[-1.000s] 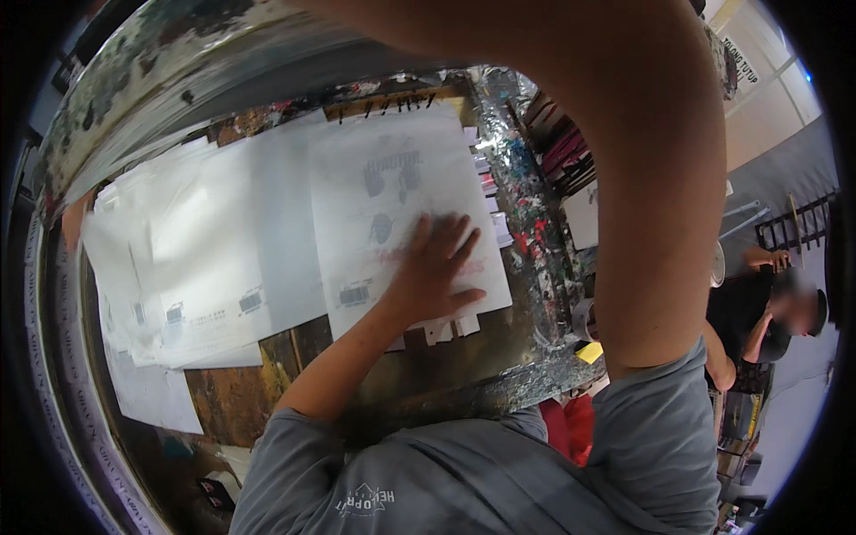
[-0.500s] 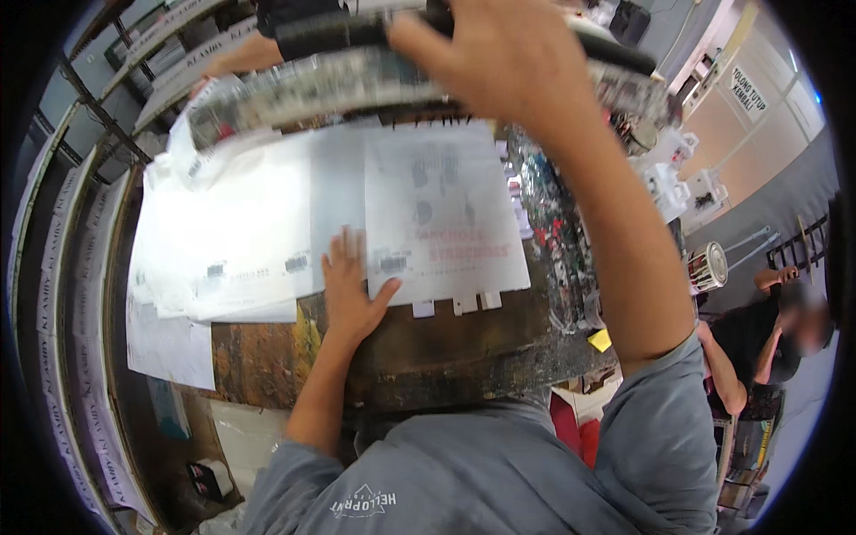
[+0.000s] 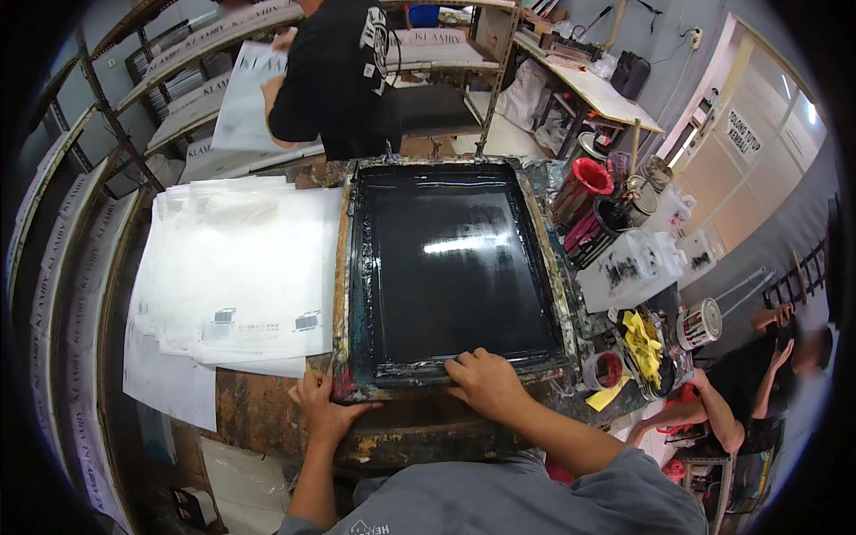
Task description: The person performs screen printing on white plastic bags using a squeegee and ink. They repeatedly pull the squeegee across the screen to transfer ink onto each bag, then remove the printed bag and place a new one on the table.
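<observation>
The printing screen [image 3: 450,290] lies flat, just back from the surface's [image 3: 267,406] front edge, its glossy black face bordered by a paint-crusted frame. The right hand [image 3: 486,385] curls its fingers over the near rim; the left hand [image 3: 323,406], thumb spread wide, touches the near left corner. White sheets [image 3: 245,259] (smooth, loosely stacked, ragged at the edges) crowd the screen's left side. Toward the surface's right edge stand black-smeared white containers [image 3: 624,267], a round red tub [image 3: 584,183] and a crumpled yellow cloth [image 3: 642,339]. Beyond the far edge, a person in black [image 3: 343,85] handles a pale sheet [image 3: 245,102].
</observation>
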`<state>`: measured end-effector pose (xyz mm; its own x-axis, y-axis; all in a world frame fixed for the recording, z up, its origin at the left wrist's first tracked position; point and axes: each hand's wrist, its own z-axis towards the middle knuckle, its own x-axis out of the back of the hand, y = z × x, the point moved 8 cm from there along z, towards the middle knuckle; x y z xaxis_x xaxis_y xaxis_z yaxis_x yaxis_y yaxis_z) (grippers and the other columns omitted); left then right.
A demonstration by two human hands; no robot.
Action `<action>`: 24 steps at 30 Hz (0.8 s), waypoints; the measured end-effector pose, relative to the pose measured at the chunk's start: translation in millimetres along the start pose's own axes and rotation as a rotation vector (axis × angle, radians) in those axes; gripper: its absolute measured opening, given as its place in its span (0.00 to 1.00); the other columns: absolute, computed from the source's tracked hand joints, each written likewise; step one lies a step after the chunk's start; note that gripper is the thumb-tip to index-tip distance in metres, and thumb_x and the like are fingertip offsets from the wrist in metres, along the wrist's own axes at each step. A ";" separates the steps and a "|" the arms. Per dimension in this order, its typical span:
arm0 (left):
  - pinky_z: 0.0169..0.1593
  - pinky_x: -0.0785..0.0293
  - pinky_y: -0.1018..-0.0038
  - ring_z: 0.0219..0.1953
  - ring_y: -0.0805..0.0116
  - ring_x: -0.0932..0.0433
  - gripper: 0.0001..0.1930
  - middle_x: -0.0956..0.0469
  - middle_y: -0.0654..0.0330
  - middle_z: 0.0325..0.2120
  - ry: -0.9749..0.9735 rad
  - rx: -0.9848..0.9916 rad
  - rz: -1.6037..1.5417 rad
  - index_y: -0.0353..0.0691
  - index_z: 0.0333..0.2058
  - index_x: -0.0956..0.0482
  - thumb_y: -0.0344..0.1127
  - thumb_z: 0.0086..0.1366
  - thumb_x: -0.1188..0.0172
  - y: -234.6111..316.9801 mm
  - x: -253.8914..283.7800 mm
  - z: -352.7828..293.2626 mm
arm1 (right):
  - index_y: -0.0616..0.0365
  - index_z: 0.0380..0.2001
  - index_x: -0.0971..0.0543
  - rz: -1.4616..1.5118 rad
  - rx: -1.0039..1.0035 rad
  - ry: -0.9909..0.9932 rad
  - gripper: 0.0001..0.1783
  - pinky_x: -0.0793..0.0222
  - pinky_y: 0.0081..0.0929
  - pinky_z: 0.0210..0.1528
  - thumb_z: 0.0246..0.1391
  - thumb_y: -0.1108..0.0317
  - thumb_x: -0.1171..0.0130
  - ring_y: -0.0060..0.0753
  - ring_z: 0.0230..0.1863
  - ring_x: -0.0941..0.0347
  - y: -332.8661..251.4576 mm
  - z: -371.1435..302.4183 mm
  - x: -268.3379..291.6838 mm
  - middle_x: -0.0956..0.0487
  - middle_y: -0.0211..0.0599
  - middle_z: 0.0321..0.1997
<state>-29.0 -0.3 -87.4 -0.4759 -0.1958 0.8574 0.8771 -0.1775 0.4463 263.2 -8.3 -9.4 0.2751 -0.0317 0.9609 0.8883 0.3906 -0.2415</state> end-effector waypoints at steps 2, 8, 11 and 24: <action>0.63 0.43 0.53 0.55 0.52 0.34 0.52 0.27 0.57 0.45 -0.039 0.025 0.009 0.36 0.45 0.15 0.71 0.25 0.13 -11.0 -8.7 -1.4 | 0.51 0.46 0.19 -0.027 0.015 -0.006 0.23 0.19 0.44 0.43 0.50 0.56 0.22 0.46 0.44 0.21 16.6 14.8 -17.7 0.20 0.35 0.41; 0.59 0.43 0.52 0.50 0.54 0.32 0.60 0.26 0.56 0.42 -0.033 -0.034 0.010 0.31 0.52 0.15 0.77 0.28 0.16 -2.1 2.8 2.9 | 0.51 0.42 0.20 -0.105 0.052 0.256 0.20 0.20 0.46 0.43 0.53 0.54 0.24 0.47 0.45 0.21 129.1 166.9 -36.3 0.22 0.36 0.39; 0.62 0.43 0.53 0.52 0.54 0.36 0.55 0.31 0.57 0.43 -0.085 0.032 -0.029 0.30 0.43 0.17 0.74 0.27 0.14 -7.2 2.0 1.1 | 0.52 0.41 0.19 -0.150 0.048 0.243 0.18 0.20 0.47 0.45 0.59 0.51 0.28 0.49 0.47 0.19 173.8 253.3 -26.4 0.18 0.38 0.41; 0.59 0.27 0.51 0.51 0.46 0.23 0.71 0.21 0.46 0.52 0.194 0.117 -0.619 0.26 0.71 0.32 0.73 0.37 0.16 -39.5 -48.2 -42.7 | 0.52 0.40 0.17 -0.194 0.091 0.133 0.26 0.22 0.52 0.45 0.66 0.38 0.39 0.55 0.43 0.16 205.0 303.5 -11.6 0.14 0.44 0.37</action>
<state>-43.5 -25.0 -157.3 -0.8883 -0.2631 0.3764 0.4335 -0.2095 0.8765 330.5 351.4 -28.9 0.1541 -0.2324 0.9604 0.8939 0.4468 -0.0353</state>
